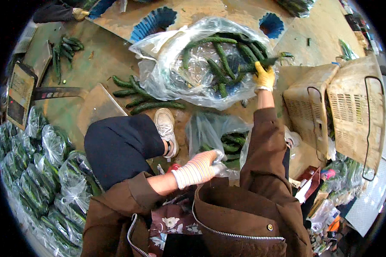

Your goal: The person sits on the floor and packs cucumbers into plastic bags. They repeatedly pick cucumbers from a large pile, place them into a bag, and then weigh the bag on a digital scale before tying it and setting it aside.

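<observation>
My right hand (264,76), in a yellow glove, is closed around a cucumber (268,62) at the right rim of a large clear plastic bag (158,83). That bag lies spread wide, and several long, bumpy cucumbers (221,55) rest inside it. Close to my body, my left hand (197,169), in a striped glove with greyish fingertips, pinches the edge of a smaller clear plastic bag (201,126). More cucumbers (233,143) lie in this bag, between my feet. To the left of the large bag, loose cucumbers (143,100) are piled on the floor.
Bagged cucumbers (34,180) fill the lower left. A scale (20,94) and a metal plate (101,109) sit at left. Beige crates (356,100) stand at right. Beyond the large bag is a board with blue-lined holes (154,23); another person's gloved hand (80,14) touches its left end.
</observation>
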Tool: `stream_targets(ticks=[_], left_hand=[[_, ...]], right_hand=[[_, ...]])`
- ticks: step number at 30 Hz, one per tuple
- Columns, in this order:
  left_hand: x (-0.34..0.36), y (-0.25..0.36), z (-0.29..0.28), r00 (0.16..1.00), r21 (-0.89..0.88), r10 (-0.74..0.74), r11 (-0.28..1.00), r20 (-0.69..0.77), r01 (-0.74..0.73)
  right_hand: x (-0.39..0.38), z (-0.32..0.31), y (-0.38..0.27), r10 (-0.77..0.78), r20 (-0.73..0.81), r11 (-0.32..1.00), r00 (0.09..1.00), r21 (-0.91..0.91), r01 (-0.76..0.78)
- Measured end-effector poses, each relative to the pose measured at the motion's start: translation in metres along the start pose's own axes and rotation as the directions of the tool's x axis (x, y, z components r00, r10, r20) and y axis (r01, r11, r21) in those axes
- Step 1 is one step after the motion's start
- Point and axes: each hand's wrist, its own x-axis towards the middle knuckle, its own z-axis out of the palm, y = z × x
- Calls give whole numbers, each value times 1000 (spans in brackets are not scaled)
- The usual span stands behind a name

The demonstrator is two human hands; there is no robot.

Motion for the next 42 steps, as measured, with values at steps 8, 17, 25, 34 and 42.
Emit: stream_targets(ticks=[8,17,25,34,42], left_hand=[[6,-11,4,999,-188,7,982,-34,-13],[10,-9,4,999,-96,-13,995,-34,9],[17,-10,7,1000,-95,-10,995,3,10],[12,-8,10,1000,-35,7,999,21,-6],[5,10,-11,998,-51,-56,997,43,58]], right_hand=[[-104,-84,-40,-10,276,855,961,500,-135],[-172,-106,-131,-3,353,988,935,147,-52],[-61,-281,-371,-557,110,750,823,491,442],[-46,24,-79,397,560,798,727,-602,29],[143,124,-100,-217,669,64,711,-717,694]])
